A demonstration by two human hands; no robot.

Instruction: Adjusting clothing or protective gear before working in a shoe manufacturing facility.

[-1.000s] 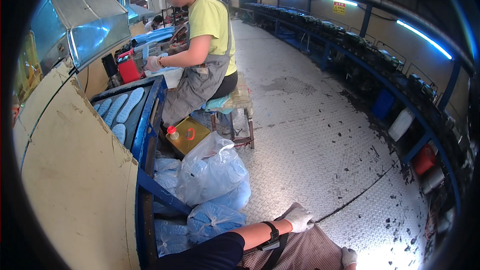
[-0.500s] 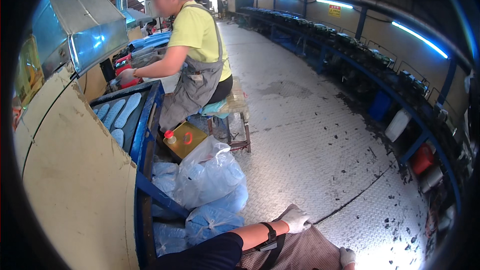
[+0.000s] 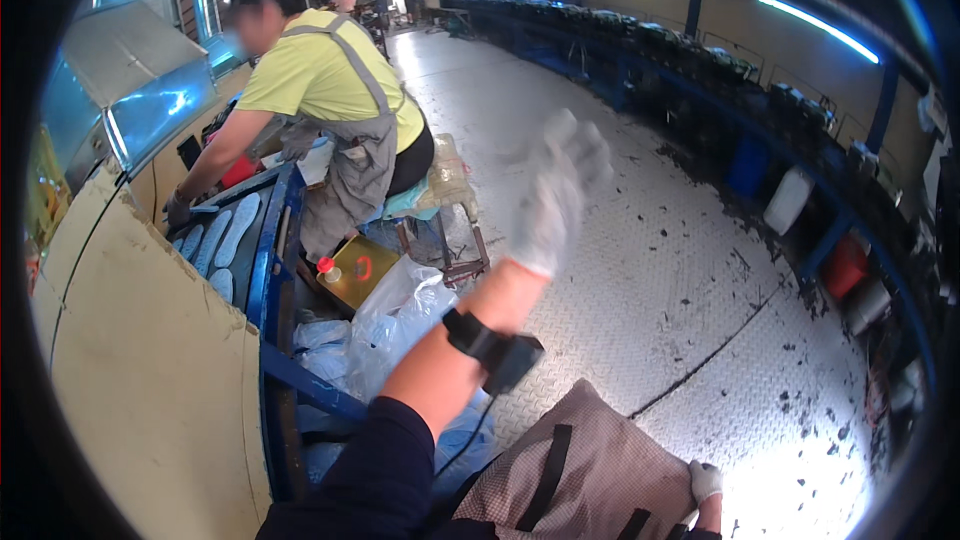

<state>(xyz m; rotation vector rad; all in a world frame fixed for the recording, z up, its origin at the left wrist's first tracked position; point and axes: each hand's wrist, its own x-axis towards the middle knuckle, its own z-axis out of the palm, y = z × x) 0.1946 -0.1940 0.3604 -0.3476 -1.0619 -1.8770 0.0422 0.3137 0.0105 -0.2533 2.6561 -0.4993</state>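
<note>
My left hand (image 3: 560, 195), in a white glove, is raised over the metal floor in front of me. It is blurred by motion, but its fingers look stretched out and nothing shows in them. A black device on a wrist strap (image 3: 495, 352) sits on that forearm. Brown checked cloth (image 3: 585, 455) with black straps spreads across the bottom of the view. At its right edge my right hand (image 3: 706, 481), also gloved, has its fingers curled against the fabric; its grip is partly hidden.
To the left, a co-worker (image 3: 345, 90) sits on a stool (image 3: 455, 185), reaching over a blue-framed bench (image 3: 285, 215) with light-blue insoles (image 3: 237, 230). Below stand a yellow can (image 3: 362, 270) and plastic bags (image 3: 385, 335). A long blue rack (image 3: 690, 100) runs along the right.
My left hand has let go of the cloth and swung up and forward. My right hand has stayed at the cloth's edge. The co-worker has leaned left, reaching down toward the insoles.
</note>
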